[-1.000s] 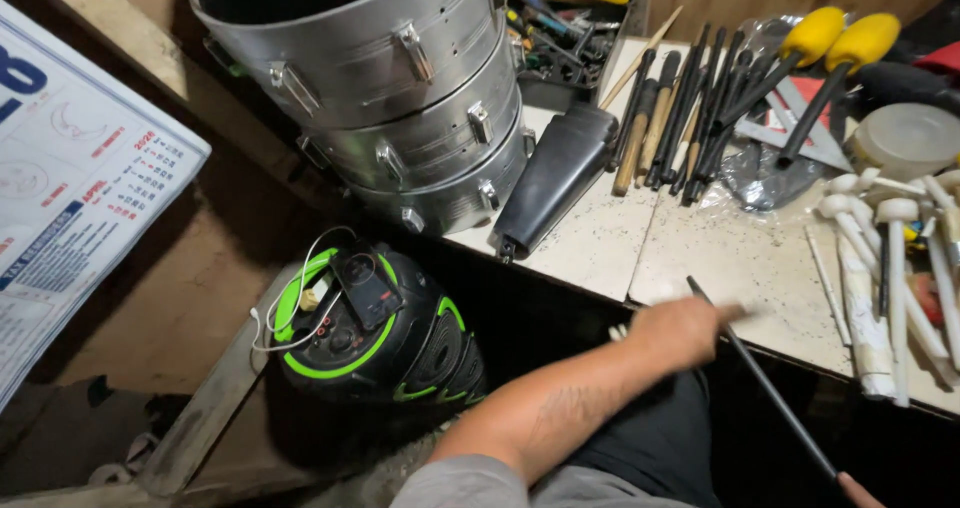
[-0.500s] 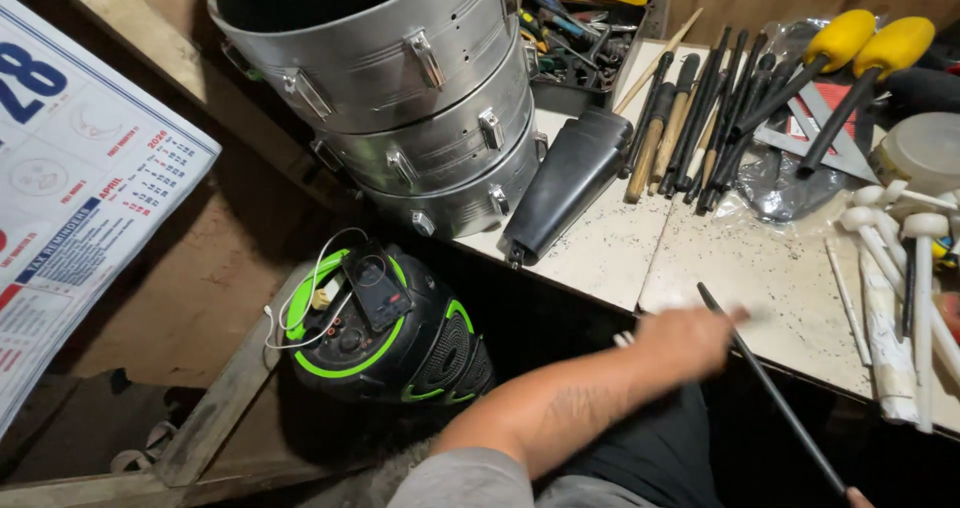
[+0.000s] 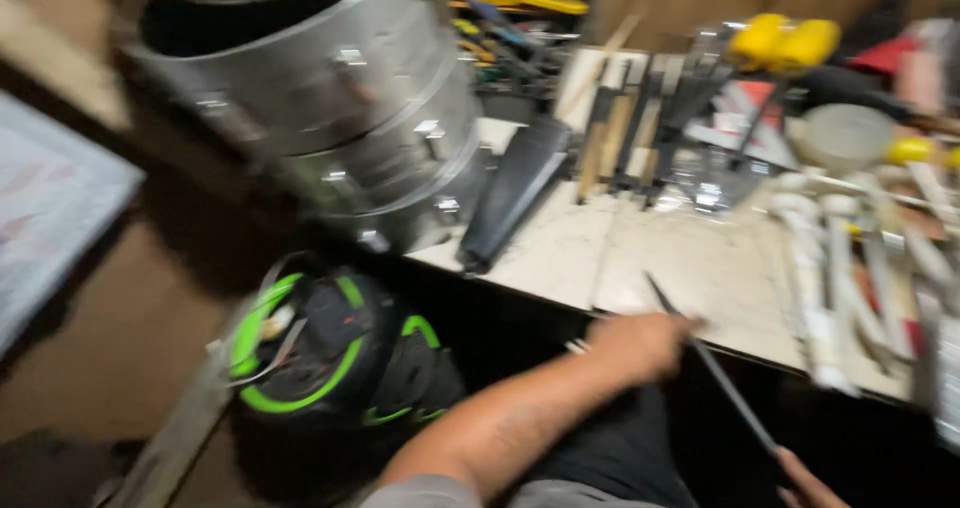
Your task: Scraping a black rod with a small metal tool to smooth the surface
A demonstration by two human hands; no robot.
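Note:
My left hand rests at the front edge of the pale workbench, fingers closed around the upper part of a long thin dark rod. The rod runs slanting from the bench top down to the lower right. Only a small part of my right hand shows at the bottom edge, gripping the rod's lower end. A few short pale sticks poke out just left of my left hand. The whole view is blurred.
Stacked metal drum shells stand at the bench's left end. A black wedge-shaped tool, several files and yellow-handled tools lie on the bench, white rods at right. A black and green device sits below.
The view has shifted slightly and gone blurry. My left hand stays at the bench edge on the rod, and my right hand still holds its lower end.

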